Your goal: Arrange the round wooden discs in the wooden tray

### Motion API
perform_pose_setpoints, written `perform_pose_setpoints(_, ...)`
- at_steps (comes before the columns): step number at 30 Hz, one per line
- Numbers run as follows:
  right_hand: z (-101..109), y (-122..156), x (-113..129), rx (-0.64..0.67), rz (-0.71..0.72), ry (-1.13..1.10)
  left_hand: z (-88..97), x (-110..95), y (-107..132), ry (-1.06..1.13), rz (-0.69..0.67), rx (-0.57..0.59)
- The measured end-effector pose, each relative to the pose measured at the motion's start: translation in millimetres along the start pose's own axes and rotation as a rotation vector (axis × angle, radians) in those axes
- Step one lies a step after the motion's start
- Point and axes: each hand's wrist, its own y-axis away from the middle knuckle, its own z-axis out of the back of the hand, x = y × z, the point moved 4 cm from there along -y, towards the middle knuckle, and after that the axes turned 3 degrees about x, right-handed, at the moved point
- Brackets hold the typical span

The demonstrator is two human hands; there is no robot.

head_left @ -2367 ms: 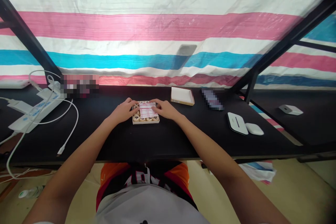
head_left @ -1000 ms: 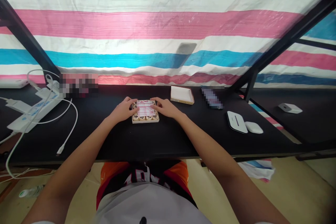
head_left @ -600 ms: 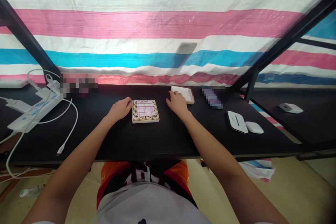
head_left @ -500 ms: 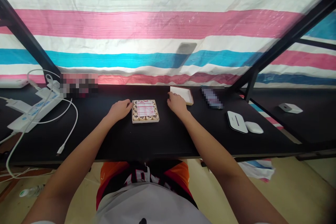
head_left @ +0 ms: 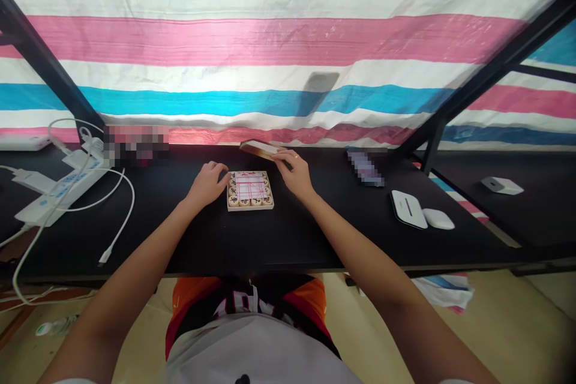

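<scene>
A small wooden box (head_left: pixel 250 206) sits on the black table (head_left: pixel 234 234), filled with round chess pieces around a folded sheet with red grid lines (head_left: pixel 250 189). My left hand (head_left: pixel 207 182) rests against the box's left edge with curled fingers. My right hand (head_left: pixel 293 171) grips the box lid (head_left: pixel 256 148) and holds it lifted and tilted above the far side of the box.
White power strips (head_left: pixel 58 189) and a loose white cable (head_left: pixel 117 225) lie at the left. Two white devices (head_left: pixel 420 213) sit at the right, with a blurred item (head_left: pixel 365 168) behind them. Black frame bars (head_left: pixel 477 84) rise before the striped tarp (head_left: pixel 279 42).
My right hand left the box, reached right to the lid lying on the table, picked it up and carried it left over the box. My left hand stayed at the box's left edge.
</scene>
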Motion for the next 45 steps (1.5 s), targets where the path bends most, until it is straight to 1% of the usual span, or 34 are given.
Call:
perform_pose_setpoints(2, -1.9, -0.5, -2.9, 0.010, -0.085, -0.220, 0.2, -0.2, -0.7, 0.067, -0.024, -0.032)
perform_pose_setpoints(4, -4.5, -0.4, -5.6, 0.066, -0.218, -0.488, -0.8, 1.2, -1.8, 0.158, -0.020, -0.043)
perform_pose_setpoints(6, -8.7, 1.5, -5.2, 0.191, -0.358, -0.762, -2.8, 3.6, -3.1, 0.278, 0.015, -0.045)
perform_pose_setpoints(8, -12.5, 5.0, -0.7, 0.353, -0.467, -0.960, -5.5, 4.8, -4.2, 0.436, 0.047, -0.036)
perform_pose_setpoints(10, -13.9, 8.2, 5.1, 0.462, -0.533, -1.073, -8.0, 2.7, -4.8, 0.615, 0.044, -0.016)
perform_pose_setpoints(11, -13.9, 9.1, 7.9, 0.490, -0.552, -1.107, -8.6, 0.6, -4.9, 0.707, 0.030, -0.006)
perform_pose_setpoints(13, -13.5, 9.5, 12.4, 0.508, -0.567, -1.146, -7.2, -3.6, -5.0, 0.867, 0.003, -0.011)
perform_pose_setpoints(15, -13.0, 8.6, 14.2, 0.496, -0.567, -1.153, -2.6, -4.9, -4.8, 0.970, 0.009, -0.046)
perform_pose_setpoints(17, -12.9, 7.5, 11.6, 0.472, -0.572, -1.120, 3.6, -3.5, -4.3, 1.005, 0.046, -0.048)
perform_pose_setpoints(18, -12.9, 7.0, 8.5, 0.452, -0.575, -1.087, 6.5, -2.7, -3.9, 1.005, 0.066, -0.015)
perform_pose_setpoints(20, -12.6, 6.2, 0.4, 0.403, -0.565, -0.976, 11.2, -2.1, -2.3, 0.988, 0.097, 0.118)
perform_pose_setpoints(22, -11.6, 5.6, -6.6, 0.366, -0.506, -0.791, 13.2, -1.8, 0.9, 0.967, 0.158, 0.289)
perform_pose_setpoints(24, -11.7, 6.0, -9.9, 0.378, -0.427, -0.573, 12.0, -2.1, 5.1, 0.930, 0.228, 0.464)
perform_pose_setpoints(25, -11.9, 6.5, -10.5, 0.389, -0.394, -0.469, 10.8, -2.3, 7.1, 0.897, 0.254, 0.533)
perform_pose_setpoints(26, -12.1, 7.1, -10.8, 0.397, -0.368, -0.376, 9.5, -2.2, 8.4, 0.851, 0.270, 0.578)
perform_pose_setpoints(27, -12.2, 7.8, -11.0, 0.404, -0.350, -0.299, 8.3, -1.7, 9.0, 0.793, 0.275, 0.594)
perform_pose_setpoints(30, -12.5, 10.1, -12.0, 0.440, -0.317, -0.132, 4.0, 0.4, 8.5, 0.598, 0.258, 0.572)
perform_pose_setpoints(33, -15.0, 12.9, -14.3, 0.534, -0.286, -0.018, -0.4, 1.8, 7.9, 0.410, 0.239, 0.556)
perform_pose_setpoints(36, -18.0, 14.9, -17.1, 0.598, -0.268, 0.028, -0.8, 4.0, 6.2, 0.234, 0.243, 0.516)
perform_pose_setpoints(40, -19.9, 13.5, -21.1, 0.605, -0.277, 0.050, 2.3, 5.8, 2.8, -0.020, 0.241, 0.437)
perform_pose_setpoints(42, -20.2, 11.9, -23.3, 0.619, -0.285, 0.084, 0.9, 3.6, 2.8, -0.082, 0.241, 0.403)
perform_pose_setpoints(45, -18.2, 9.2, -25.6, 0.625, -0.288, 0.139, -4.2, -5.1, 3.5, -0.056, 0.171, 0.289)
